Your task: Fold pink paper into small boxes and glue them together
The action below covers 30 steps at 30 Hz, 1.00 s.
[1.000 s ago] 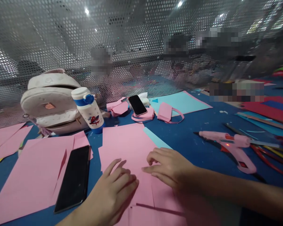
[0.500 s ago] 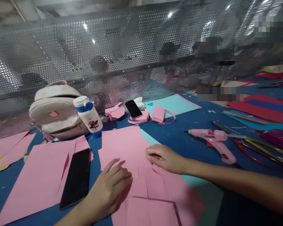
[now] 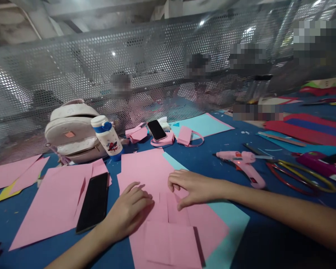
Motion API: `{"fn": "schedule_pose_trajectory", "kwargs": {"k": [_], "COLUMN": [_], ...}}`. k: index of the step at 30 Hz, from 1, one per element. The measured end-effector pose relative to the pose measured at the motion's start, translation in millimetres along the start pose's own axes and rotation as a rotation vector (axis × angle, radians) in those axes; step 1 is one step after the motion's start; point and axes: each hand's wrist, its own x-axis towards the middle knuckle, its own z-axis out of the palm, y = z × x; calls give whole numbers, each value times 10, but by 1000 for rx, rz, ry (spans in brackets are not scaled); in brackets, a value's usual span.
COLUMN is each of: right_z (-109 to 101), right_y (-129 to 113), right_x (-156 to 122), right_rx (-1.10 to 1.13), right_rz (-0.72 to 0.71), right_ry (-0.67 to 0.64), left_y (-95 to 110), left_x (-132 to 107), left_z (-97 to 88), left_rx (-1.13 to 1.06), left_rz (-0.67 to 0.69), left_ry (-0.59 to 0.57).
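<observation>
Pink paper sheets lie in front of me over light blue paper. My left hand rests on the left part of the pink paper, index finger stretched out and the others loosely bent, holding nothing. To its right, my right hand is on the paper with its thumb spread away from the bent fingers; I see nothing in it. Beneath its thumb and nearer to me is a folded pink paper piece with creases and a raised right edge. The fingertips of both hands are partly hidden.
A black phone overlaps pink sheets on the left. Behind stand a white backpack and a bottle. Small pink paper bags sit farther back. On the right lie a pink glue gun and scissors.
The right thumb has spread away from the fingers, and that hand has shifted slightly left. The left hand stays in nearly the same place on the paper. My view has shifted slightly.
</observation>
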Motion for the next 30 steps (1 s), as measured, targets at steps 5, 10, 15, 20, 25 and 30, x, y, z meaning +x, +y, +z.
{"fn": "schedule_pose_trajectory", "kwargs": {"k": [5,10,15,20,25,30], "right_z": [123,208,191,180,131,21], "right_y": [15,83,125,169,156,178], "right_x": [27,79,89,98,66,32], "right_rx": [-46,-8,36,112,217,290], "right_rz": [12,-4,-10,16,20,-94], "right_ry": [90,165,219,314,299,180], "left_y": [-18,16,72,149,95,49], "left_x": [2,68,119,147,207,227], "left_z": [35,94,131,144,248,292], "left_rx": [-70,-134,-145,-148,-54,-123], "left_rz": [-190,-378,-390,-258,-138,-127], "left_ry": [-91,-90,-58,-88,-48,-39]}}
